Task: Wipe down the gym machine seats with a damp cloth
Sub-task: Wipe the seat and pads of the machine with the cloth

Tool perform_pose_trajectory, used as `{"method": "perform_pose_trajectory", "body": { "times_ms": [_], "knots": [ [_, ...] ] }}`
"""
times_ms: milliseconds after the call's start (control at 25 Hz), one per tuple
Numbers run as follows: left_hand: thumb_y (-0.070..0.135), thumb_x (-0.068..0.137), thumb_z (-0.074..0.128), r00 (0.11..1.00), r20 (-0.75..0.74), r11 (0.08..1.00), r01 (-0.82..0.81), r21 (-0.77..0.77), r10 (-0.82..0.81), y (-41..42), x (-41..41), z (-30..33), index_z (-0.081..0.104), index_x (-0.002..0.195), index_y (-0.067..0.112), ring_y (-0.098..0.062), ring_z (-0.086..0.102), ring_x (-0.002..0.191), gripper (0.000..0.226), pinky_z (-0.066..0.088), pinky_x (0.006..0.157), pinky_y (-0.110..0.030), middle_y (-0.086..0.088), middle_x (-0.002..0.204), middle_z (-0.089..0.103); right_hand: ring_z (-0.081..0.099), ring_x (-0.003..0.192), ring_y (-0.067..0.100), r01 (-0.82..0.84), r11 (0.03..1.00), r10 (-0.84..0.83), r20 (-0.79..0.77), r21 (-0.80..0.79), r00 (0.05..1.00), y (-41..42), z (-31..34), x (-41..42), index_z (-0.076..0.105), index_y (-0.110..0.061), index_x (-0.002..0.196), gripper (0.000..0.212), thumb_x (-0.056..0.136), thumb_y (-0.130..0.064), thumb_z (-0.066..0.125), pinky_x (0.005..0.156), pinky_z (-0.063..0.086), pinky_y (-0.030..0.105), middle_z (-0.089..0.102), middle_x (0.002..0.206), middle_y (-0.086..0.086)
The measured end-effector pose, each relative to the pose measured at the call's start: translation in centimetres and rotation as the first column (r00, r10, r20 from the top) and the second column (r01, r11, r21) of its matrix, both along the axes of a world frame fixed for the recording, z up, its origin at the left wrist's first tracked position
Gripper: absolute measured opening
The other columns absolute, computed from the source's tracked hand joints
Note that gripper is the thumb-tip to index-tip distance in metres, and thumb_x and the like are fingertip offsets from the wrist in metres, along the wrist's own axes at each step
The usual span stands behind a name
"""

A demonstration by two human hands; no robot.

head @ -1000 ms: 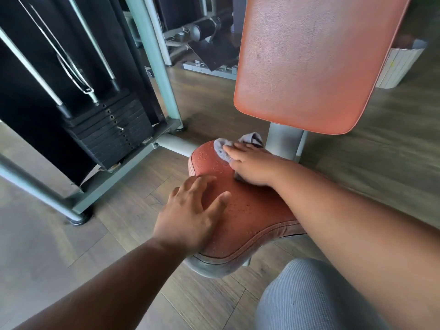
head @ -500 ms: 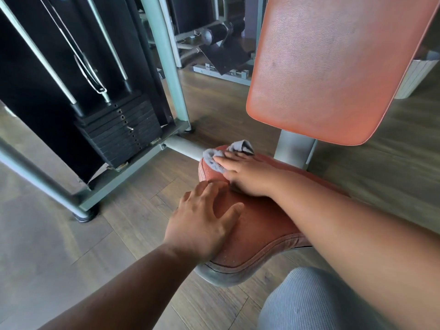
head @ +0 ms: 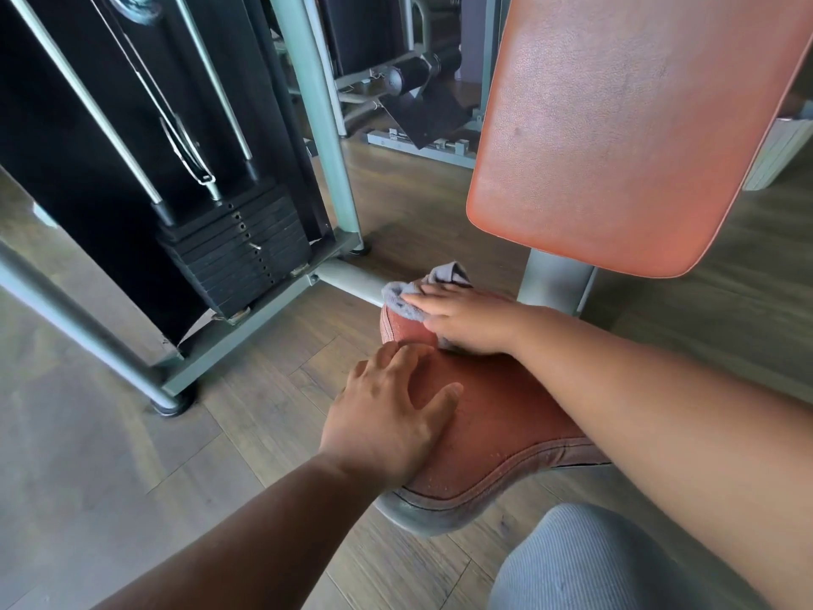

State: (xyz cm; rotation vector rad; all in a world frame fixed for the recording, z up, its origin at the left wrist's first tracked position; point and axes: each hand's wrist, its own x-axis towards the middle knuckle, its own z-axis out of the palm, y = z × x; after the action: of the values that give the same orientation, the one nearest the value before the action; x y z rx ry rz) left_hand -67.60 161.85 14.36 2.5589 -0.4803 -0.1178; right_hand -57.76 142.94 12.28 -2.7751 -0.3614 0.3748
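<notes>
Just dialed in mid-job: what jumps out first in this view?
The big orange backrest pad fills the upper right. Below it, the right hand presses a grey cloth flat on the far end of the orange seat, while the left hand rests spread on the seat's left side. A black weight stack stands at left.

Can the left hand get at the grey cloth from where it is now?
Probably yes. The left hand rests flat on the seat, and bare seat lies between it and the cloth, though the right hand covers most of it.
</notes>
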Motion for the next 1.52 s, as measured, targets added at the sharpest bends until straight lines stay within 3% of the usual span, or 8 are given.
{"method": "perform_pose_trajectory", "body": {
  "times_ms": [80, 240, 440, 600, 800, 1000, 1280, 1520],
  "knots": [
    [0.076, 0.082, 0.039, 1.0, 0.019, 1.0, 0.004, -0.003, -0.004, 0.2, 0.1, -0.3, 0.044, 0.132, 0.046, -0.008, 0.039, 0.124, 0.058, 0.041, 0.094, -0.033, 0.024, 0.137, 0.042, 0.012, 0.149, 0.001, -0.047, 0.974, 0.063, -0.068, 0.223, 0.996, -1.8, 0.8, -1.9, 0.027, -0.032, 0.155, 0.049, 0.107, -0.026, 0.035, 0.123, 0.005, 0.027, 0.018, 0.164, -0.01],
    [0.075, 0.085, 0.042, 0.999, 0.037, 1.0, 0.017, -0.008, -0.017, 0.2, 0.2, -0.3, 0.043, 0.134, 0.046, -0.008, 0.04, 0.123, 0.057, 0.039, 0.092, -0.031, 0.023, 0.138, 0.042, 0.046, 0.13, -0.007, 0.25, 0.647, -0.22, -0.138, 0.721, 0.966, -5.0, 3.0, -4.8, 0.049, -0.035, 0.143, 0.043, 0.105, -0.018, 0.04, 0.099, 0.031, 0.006, 0.051, 0.145, -0.016],
    [0.075, 0.083, 0.048, 0.969, -0.247, 1.0, -0.023, 0.004, 0.023, 0.1, 2.4, 1.2, 0.034, 0.141, 0.047, -0.024, 0.032, 0.137, 0.066, 0.032, 0.112, -0.05, 0.004, 0.142, 0.035, 0.047, 0.131, 0.026, 0.454, 0.89, -0.456, 0.057, 0.052, 0.888, -7.5, -1.4, -7.3, 0.04, -0.034, 0.144, 0.046, 0.101, -0.046, 0.033, 0.102, 0.044, 0.041, 0.046, 0.148, -0.002],
    [0.064, 0.09, 0.047, 0.986, 0.073, 0.946, 0.122, 0.301, -0.15, -5.5, 7.0, 2.4, 0.028, 0.147, 0.045, -0.023, 0.029, 0.143, 0.063, 0.023, 0.115, -0.05, 0.003, 0.156, 0.032, 0.044, 0.135, 0.027, 0.469, 0.874, -0.48, 0.086, 0.123, 0.873, -7.5, -1.9, -6.8, 0.036, -0.035, 0.148, 0.051, 0.1, -0.05, 0.029, 0.105, 0.042, 0.043, 0.042, 0.153, -0.004],
    [0.064, 0.098, 0.023, 0.91, -0.084, 0.748, 0.383, 0.542, -0.405, -11.7, 12.0, -1.1, 0.012, 0.155, 0.043, -0.026, 0.002, 0.153, 0.062, 0.003, 0.121, -0.054, 0.004, 0.167, 0.003, 0.048, 0.131, 0.026, 0.521, 0.833, -0.544, 0.104, 0.188, 0.832, -7.5, -2.2, -7.0, 0.046, -0.032, 0.142, 0.047, 0.099, -0.039, 0.03, 0.103, 0.043, 0.043, 0.048, 0.149, -0.002],
    [0.068, 0.093, 0.022, 0.965, -0.109, 0.791, 0.257, 0.555, -0.237, -11.5, 17.8, -1.9, 0.028, 0.15, 0.041, -0.034, 0.029, 0.145, 0.063, 0.024, 0.115, -0.059, -0.003, 0.16, 0.029, 0.044, 0.134, 0.025, 0.527, 0.832, -0.546, 0.082, 0.174, 0.834, -7.5, -2.0, -7.0, 0.043, -0.032, 0.142, 0.048, 0.097, -0.034, 0.028, 0.105, 0.041, 0.044, 0.046, 0.149, -0.005],
    [0.06, 0.101, 0.024, 0.826, -0.191, 0.688, 0.551, 0.471, -0.531, -6.7, 12.7, -0.8, 0.006, 0.154, 0.049, -0.024, -0.007, 0.152, 0.057, -0.004, 0.119, -0.057, 0.01, 0.166, -0.003, 0.044, 0.134, 0.029, 0.532, 0.829, -0.55, 0.085, 0.17, 0.831, -7.5, -2.4, -6.8, 0.041, -0.032, 0.145, 0.049, 0.097, -0.038, 0.029, 0.105, 0.041, 0.044, 0.045, 0.151, -0.003],
    [0.076, 0.086, 0.036, 0.959, -0.164, 0.817, 0.284, 0.502, -0.232, -10.3, 18.0, -2.0, 0.025, 0.148, 0.055, -0.041, 0.014, 0.148, 0.066, 0.02, 0.117, -0.058, -0.007, 0.163, 0.015, 0.047, 0.128, 0.025, 0.542, 0.824, -0.557, 0.056, 0.166, 0.829, -7.4, -1.8, -7.2, 0.046, -0.033, 0.138, 0.045, 0.096, -0.036, 0.03, 0.1, 0.042, 0.042, 0.051, 0.143, -0.004]
  ]
}}
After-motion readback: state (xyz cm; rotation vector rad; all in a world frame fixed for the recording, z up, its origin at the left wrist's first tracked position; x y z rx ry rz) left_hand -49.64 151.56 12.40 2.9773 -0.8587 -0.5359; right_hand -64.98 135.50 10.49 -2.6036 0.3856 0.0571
